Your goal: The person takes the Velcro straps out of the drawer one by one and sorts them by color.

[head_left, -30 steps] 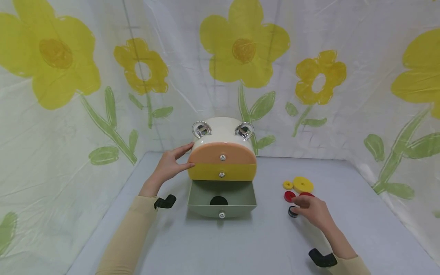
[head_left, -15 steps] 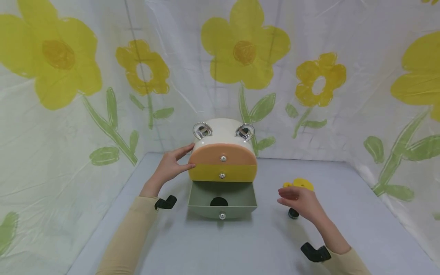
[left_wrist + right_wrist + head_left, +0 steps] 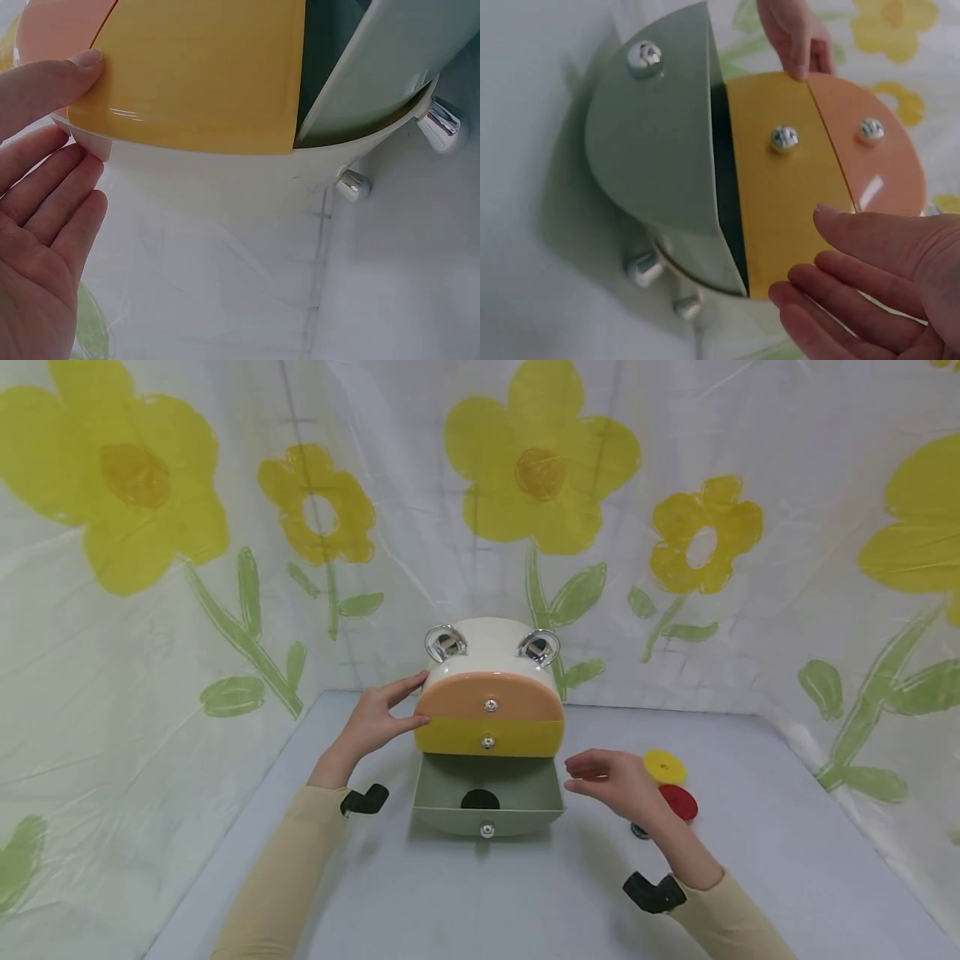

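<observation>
In the head view, a frog-shaped drawer box (image 3: 487, 647) with silver-ringed eyes stands on the table. Its orange drawer (image 3: 457, 693) and yellow drawer (image 3: 453, 739) are closed; the green bottom drawer (image 3: 442, 820) is pulled out. A black round shape (image 3: 480, 799) shows inside it, partly hidden by the front wall. My left hand (image 3: 378, 718) rests against the box's left side, thumb (image 3: 88, 64) on the yellow front and fingers extended along the side. My right hand (image 3: 618, 783) hovers just right of the green drawer, fingers relaxed, with nothing visible between them (image 3: 877, 277).
To the right of my right hand lie a large yellow disc (image 3: 665, 767) and a red disc (image 3: 679, 802). A dark disc (image 3: 640, 831) peeks out below the hand. A flower-print curtain (image 3: 420, 527) hangs behind the table (image 3: 465, 902).
My right hand has lifted away from the dark disc and moved left toward the green drawer, uncovering the large red disc. My left hand stays at the box's side.
</observation>
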{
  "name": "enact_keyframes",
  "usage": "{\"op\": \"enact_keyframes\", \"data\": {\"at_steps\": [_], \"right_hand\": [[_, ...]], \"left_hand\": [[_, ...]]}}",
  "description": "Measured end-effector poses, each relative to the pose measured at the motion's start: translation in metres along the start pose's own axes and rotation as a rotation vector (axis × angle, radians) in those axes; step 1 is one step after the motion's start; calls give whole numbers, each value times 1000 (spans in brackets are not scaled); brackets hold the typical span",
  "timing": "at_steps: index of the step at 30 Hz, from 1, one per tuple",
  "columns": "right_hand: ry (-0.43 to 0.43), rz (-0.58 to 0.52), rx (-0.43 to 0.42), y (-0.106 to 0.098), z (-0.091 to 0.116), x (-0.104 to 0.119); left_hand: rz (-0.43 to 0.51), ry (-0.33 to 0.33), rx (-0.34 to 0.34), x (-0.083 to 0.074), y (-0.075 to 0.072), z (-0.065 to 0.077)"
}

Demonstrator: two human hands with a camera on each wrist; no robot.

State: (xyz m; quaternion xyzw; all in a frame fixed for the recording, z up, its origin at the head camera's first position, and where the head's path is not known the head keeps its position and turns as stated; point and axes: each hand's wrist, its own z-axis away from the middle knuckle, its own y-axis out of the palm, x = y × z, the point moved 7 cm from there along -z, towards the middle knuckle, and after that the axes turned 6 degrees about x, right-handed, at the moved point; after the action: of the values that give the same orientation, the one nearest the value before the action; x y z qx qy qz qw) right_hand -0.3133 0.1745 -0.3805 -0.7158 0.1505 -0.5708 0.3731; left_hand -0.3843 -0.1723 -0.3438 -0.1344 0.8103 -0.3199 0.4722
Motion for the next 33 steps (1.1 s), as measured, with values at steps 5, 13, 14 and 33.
{"op": "enact_keyframes", "data": {"at_steps": [5, 13, 14, 33], "right_hand": [[-41, -22, 64, 17, -15, 13], [-133, -53, 180, 46, -40, 28], [-141, -62, 194, 49, -43, 29], [-162, 23, 472, 113, -79, 27]], "left_hand": [[0, 10, -9, -1, 0, -1], [1, 13, -12, -1, -1, -1], [2, 11, -11, -1, -1, -1], [11, 10, -6, -5, -1, 0]]}}
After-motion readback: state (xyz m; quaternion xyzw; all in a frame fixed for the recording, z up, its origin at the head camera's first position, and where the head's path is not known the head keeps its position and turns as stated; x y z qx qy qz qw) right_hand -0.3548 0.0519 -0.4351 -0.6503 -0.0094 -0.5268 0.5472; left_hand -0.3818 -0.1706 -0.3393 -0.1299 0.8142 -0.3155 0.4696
